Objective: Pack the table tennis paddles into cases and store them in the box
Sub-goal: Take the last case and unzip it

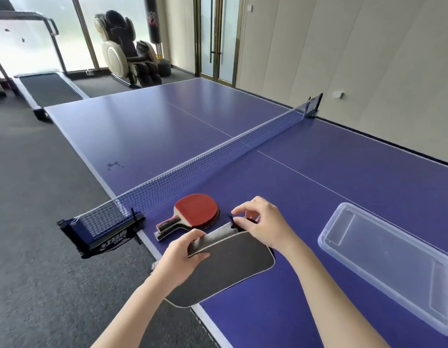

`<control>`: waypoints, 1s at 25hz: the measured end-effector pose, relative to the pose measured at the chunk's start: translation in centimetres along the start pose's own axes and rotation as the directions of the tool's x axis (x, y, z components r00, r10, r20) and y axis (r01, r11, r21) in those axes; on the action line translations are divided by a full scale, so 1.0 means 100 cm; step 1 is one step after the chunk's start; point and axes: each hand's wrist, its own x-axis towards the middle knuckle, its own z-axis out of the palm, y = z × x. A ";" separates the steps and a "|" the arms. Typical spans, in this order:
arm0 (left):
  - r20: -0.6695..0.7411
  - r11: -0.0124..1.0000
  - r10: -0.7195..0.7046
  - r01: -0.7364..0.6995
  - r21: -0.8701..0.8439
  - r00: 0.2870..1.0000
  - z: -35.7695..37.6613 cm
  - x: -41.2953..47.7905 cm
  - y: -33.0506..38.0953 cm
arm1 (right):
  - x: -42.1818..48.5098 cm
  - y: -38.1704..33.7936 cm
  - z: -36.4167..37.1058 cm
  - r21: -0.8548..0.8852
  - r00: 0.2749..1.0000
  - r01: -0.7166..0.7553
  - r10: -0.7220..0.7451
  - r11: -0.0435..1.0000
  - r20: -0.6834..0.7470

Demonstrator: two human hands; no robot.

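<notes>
A dark grey paddle case (228, 267) with a pale trim lies at the near left edge of the blue table (318, 197), partly overhanging it. My left hand (182, 257) grips the case's left edge. My right hand (260, 222) pinches the zipper pull at the case's far corner. Two paddles (196, 213), stacked with red rubber up, lie just beyond the case beside the net post. A clear plastic box (391, 262) stands open on the table to the right, with nothing in it.
The net (217, 156) crosses the table behind the paddles, with its clamp (102, 237) at the near left edge. Grey carpet lies to the left. A treadmill (47, 89) and a massage chair (127, 51) stand far back.
</notes>
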 end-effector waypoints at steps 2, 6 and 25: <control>0.027 0.997 0.049 -0.050 0.065 0.998 0.001 0.030 0.002 | 0.019 0.009 -0.009 -0.063 0.999 -0.038 0.040 0.997 0.034; 0.135 0.986 0.130 -0.142 0.085 0.982 0.009 0.075 0.005 | 0.037 0.027 -0.021 -0.027 0.988 -0.148 0.147 0.989 -0.046; 0.473 0.915 0.364 -0.213 -0.343 0.803 0.046 0.223 0.007 | 0.042 0.070 -0.067 0.218 0.670 -0.604 0.636 0.767 -0.383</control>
